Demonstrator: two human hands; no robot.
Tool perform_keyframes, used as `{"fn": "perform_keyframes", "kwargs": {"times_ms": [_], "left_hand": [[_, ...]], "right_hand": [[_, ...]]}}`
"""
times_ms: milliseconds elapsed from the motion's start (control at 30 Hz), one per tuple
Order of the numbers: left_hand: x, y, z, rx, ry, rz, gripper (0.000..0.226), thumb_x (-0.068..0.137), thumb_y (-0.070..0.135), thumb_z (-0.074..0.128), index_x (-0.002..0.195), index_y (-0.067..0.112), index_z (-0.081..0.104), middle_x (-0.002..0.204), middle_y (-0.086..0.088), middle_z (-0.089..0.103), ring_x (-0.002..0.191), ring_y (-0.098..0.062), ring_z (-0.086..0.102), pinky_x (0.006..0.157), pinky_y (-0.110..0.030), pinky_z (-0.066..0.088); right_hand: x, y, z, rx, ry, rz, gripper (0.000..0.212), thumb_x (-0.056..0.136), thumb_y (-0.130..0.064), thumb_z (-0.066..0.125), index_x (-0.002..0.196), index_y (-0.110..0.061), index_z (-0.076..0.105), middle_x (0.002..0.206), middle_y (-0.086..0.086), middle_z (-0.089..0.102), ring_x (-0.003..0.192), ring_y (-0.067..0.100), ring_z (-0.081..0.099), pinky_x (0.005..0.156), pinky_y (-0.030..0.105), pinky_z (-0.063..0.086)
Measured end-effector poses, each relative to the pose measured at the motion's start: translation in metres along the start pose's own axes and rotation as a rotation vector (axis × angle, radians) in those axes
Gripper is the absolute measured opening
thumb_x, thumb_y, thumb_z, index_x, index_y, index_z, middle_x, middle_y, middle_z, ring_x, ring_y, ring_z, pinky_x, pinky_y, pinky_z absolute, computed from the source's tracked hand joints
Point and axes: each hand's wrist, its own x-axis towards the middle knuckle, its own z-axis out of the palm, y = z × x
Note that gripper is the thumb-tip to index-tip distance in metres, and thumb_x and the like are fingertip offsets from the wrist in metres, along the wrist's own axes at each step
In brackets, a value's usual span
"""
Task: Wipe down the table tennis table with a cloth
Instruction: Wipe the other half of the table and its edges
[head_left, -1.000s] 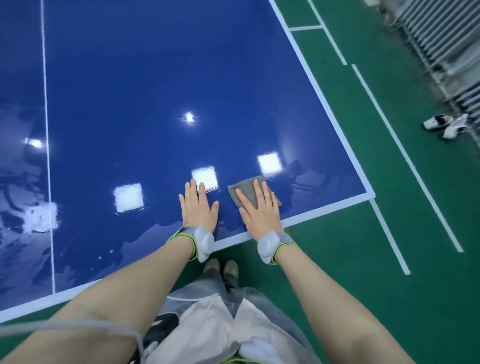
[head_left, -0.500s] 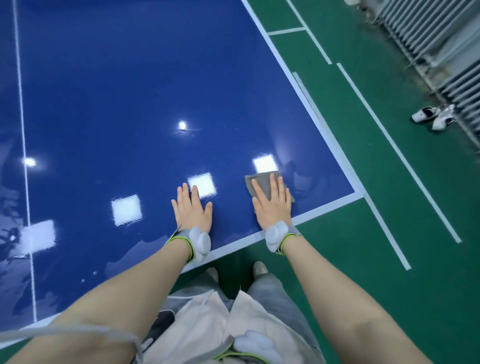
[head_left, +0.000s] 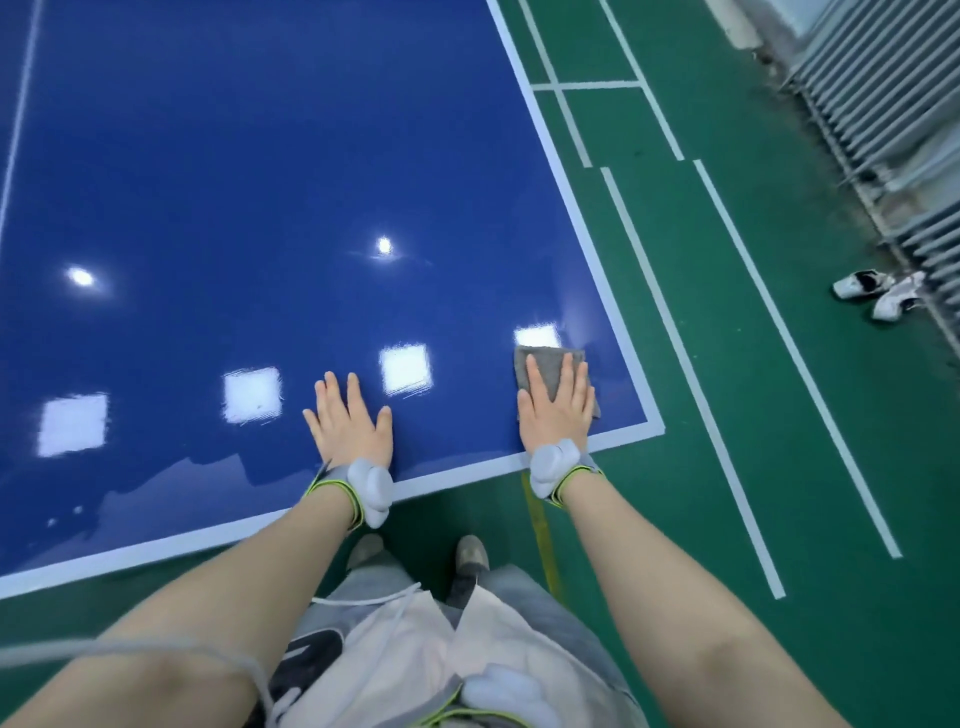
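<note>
The right hand (head_left: 556, 410) is laid flat, fingers straight and close together, pressing a grey cloth (head_left: 550, 371) onto the table (head_left: 260, 182) just inside its near right corner. The left hand (head_left: 349, 423) is spread flat on the bare surface beside it, holding nothing, apparently as a brace. For a clean pass, even palm pressure should be kept and strokes overlapped out to the white edge line (head_left: 597, 441). The cloth looks soft, thin and folded roughly square. The tabletop is hard, smooth, glossy blue, mirroring ceiling lights. Beyond lie a matte green floor (head_left: 727, 415) and white shoes (head_left: 878, 293).
</note>
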Motion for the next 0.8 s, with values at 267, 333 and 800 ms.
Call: {"fn": "perform_keyframes", "kwargs": {"times_ms": [267, 333, 800], "left_hand": [[-0.022, 0.017, 0.012, -0.024, 0.002, -0.004, 0.058, 0.098, 0.032, 0.036, 0.148, 0.014, 0.012, 0.157, -0.007, -0.003, 0.144, -0.02, -0.008, 0.113, -0.035, -0.01], [-0.026, 0.019, 0.013, -0.05, -0.004, -0.011, 0.056, 0.099, 0.031, 0.035, 0.148, 0.015, 0.013, 0.157, -0.006, -0.003, 0.144, -0.019, -0.008, 0.113, -0.034, -0.01], [-0.063, 0.028, 0.025, -0.163, 0.01, -0.034, 0.049, 0.099, 0.027, 0.035, 0.146, 0.018, 0.024, 0.157, -0.004, 0.004, 0.144, -0.017, -0.003, 0.114, -0.032, -0.006]], "right_hand": [[-0.002, 0.032, -0.003, -0.029, -0.008, -0.347, 0.059, 0.093, -0.047, 0.001, 0.149, -0.037, 0.015, 0.16, 0.007, -0.003, 0.147, 0.024, -0.006, 0.115, 0.033, -0.009], [0.005, 0.051, -0.007, -0.017, 0.025, -0.209, 0.049, 0.102, -0.041, 0.014, 0.15, -0.036, 0.009, 0.159, 0.007, -0.01, 0.146, 0.023, -0.011, 0.115, 0.034, -0.009], [-0.025, 0.055, 0.002, 0.026, -0.037, -0.338, 0.055, 0.093, -0.041, 0.02, 0.14, -0.029, 0.045, 0.152, 0.017, 0.03, 0.14, 0.034, 0.028, 0.112, 0.046, 0.024]]}}
